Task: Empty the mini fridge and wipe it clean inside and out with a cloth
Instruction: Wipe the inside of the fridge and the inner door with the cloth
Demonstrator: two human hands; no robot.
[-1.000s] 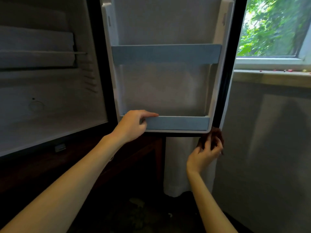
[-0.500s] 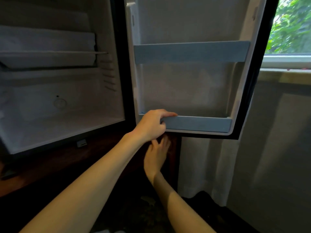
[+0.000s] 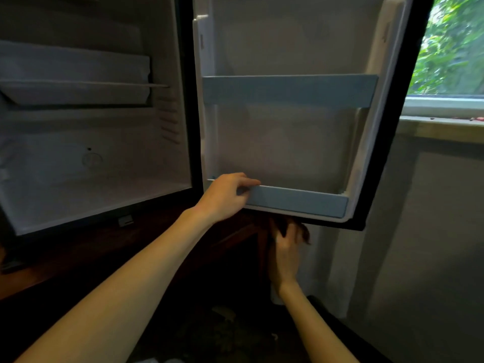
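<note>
Window (image 3: 450,48) right, white curtain (image 3: 324,263) behind fridge door (image 3: 288,142)

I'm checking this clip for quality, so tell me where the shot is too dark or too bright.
Head view: the window at upper right is partly washed out; the door is dimly but evenly lit; under it shadow nearly swallows the dark cloth at the right hand; straight edges bow from wide-angle distortion.

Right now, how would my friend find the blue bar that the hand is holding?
Find the open fridge door, the white panel right of the fridge's hollow inside. Two blue bars cross it; skip the upper bar and drop to the lower bar along the door's bottom edge. It alone has the left hand on it, fingers curled over its left end.
</note>
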